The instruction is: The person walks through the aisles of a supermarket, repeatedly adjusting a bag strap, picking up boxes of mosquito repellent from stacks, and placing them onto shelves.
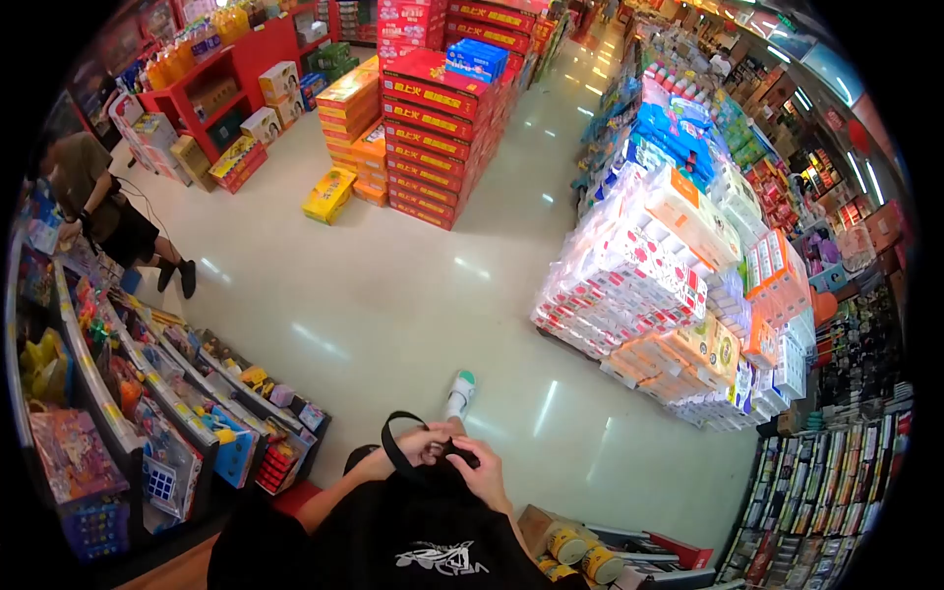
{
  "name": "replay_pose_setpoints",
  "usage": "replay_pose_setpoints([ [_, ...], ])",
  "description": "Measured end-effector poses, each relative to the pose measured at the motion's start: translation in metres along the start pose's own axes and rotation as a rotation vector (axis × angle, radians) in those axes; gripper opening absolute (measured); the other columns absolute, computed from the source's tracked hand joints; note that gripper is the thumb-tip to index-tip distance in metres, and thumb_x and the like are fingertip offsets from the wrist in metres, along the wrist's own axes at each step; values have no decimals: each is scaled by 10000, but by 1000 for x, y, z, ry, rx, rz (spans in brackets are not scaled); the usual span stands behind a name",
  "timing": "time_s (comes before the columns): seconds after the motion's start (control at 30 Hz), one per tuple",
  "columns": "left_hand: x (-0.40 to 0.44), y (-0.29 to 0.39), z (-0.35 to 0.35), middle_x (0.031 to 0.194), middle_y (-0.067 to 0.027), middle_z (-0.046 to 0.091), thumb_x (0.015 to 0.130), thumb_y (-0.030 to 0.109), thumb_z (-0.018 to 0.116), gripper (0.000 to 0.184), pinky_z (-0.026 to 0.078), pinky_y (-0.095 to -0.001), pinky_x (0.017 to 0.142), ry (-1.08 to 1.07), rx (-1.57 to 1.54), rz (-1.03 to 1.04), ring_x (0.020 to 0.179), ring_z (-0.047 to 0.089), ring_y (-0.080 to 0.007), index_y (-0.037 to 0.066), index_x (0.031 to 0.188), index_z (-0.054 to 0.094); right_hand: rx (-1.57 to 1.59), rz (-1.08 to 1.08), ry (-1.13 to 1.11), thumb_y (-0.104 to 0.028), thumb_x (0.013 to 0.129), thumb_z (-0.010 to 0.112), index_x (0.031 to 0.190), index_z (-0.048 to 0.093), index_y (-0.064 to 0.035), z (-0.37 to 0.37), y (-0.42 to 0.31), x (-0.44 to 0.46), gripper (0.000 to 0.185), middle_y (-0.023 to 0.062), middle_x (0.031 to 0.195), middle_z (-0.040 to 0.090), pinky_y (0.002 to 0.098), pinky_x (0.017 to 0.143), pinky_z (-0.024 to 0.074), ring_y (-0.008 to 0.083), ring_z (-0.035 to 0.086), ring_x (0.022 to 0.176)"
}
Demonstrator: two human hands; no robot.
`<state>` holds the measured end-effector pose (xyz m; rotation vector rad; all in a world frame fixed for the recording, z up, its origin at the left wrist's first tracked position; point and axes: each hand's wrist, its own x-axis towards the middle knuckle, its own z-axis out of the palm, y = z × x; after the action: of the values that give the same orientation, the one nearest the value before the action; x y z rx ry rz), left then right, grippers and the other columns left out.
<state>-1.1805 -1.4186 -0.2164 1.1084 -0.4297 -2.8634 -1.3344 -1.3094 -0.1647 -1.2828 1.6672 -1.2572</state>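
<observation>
In front of my black shirt (413, 536) both hands are close together at waist height. My left hand (425, 446) has its fingers curled round a black strap (392, 454), which bends up into a loop on the left. Beside it, my right hand (482, 474) is pinched on a small dark part between the hands, which looks like more of the same strap. Its exact shape is hidden by the fingers. Below them a foot in a white and green shoe (462, 385) stands on the floor.
Toy shelves (211, 423) curve along the left, where another person (93, 187) stands. Red cartons (428, 138) are stacked ahead, with a yellow box (328, 195) beside them. Packs of tissue paper (629, 285) form a tall pile at right. Yellow cans (600, 563) sit at lower right.
</observation>
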Motion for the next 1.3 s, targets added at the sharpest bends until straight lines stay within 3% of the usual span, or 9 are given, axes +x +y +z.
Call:
replay_pose_setpoints([
  [0.13, 33, 47, 18, 754, 47, 449, 942, 193, 578, 404, 265, -188, 480, -70, 55, -26, 594, 385, -43, 140, 1316, 433, -46, -87, 21, -7, 759, 750, 982, 688, -20, -26, 6, 47, 232, 122, 1026, 696, 317, 826, 509, 247, 653, 911],
  [0.23, 51, 80, 46, 745, 65, 405, 959, 137, 512, 261, 239, -168, 457, 8, 83, 7, 583, 358, -16, 130, 1218, 476, -23, -112, 104, 6, 752, 748, 937, 688, -22, -42, 15, 87, 196, 113, 980, 703, 322, 793, 520, 237, 658, 878],
  [0.33, 86, 111, 54, 761, 59, 435, 949, 174, 560, 255, 251, -181, 465, 6, 103, 17, 588, 368, -29, 126, 1192, 498, -51, -104, 164, 10, 756, 738, 914, 687, -25, -62, 19, 124, 170, 100, 916, 703, 306, 727, 520, 219, 656, 812],
  [0.5, 114, 156, 87, 784, 59, 447, 941, 201, 596, 178, 267, -186, 480, 15, 234, 85, 607, 382, -30, 135, 1094, 532, 9, -20, 245, 4, 768, 724, 935, 675, -34, -89, 32, 168, 178, 61, 837, 659, 248, 602, 441, 128, 566, 674],
  [0.67, 126, 182, 93, 912, 10, 575, 900, 314, 676, 302, 409, -188, 568, 94, 520, 192, 734, 533, -64, 102, 1045, 519, 88, 91, 240, -3, 771, 723, 954, 667, -38, -101, 42, 206, 194, 17, 774, 591, 230, 559, 376, 80, 451, 612],
  [0.87, 142, 227, 83, 923, -49, 656, 851, 278, 743, 346, 455, -216, 554, 98, 603, 260, 837, 603, -86, 87, 897, 459, 146, 108, 206, 3, 762, 727, 902, 674, -34, -96, 53, 256, 155, 6, 783, 588, 217, 555, 345, 69, 417, 614],
  [1.07, 177, 291, 61, 908, -85, 701, 850, 224, 742, 387, 431, -221, 489, 5, 765, 389, 576, 548, -78, 91, 802, 381, 187, 128, 233, -10, 740, 757, 1214, 525, -22, -81, 60, 321, 528, 2, 828, 645, 212, 570, 352, 52, 421, 634],
  [1.17, 169, 347, 68, 913, -104, 710, 849, 232, 743, 403, 430, -223, 480, -9, 749, 424, 595, 558, -75, 93, 784, 371, 115, 169, 217, -14, 746, 744, 1311, 398, 4, -72, 46, 363, 663, 42, 865, 689, 238, 658, 411, 95, 519, 685],
  [1.3, 143, 431, 67, 896, -105, 707, 849, 204, 733, 377, 473, -226, 529, 20, 887, 411, 618, 575, -86, 81, 773, 385, 204, 171, 168, -39, 745, 765, 1321, 406, 20, -47, 49, 423, 681, 57, 879, 700, 258, 740, 437, 109, 546, 765],
])
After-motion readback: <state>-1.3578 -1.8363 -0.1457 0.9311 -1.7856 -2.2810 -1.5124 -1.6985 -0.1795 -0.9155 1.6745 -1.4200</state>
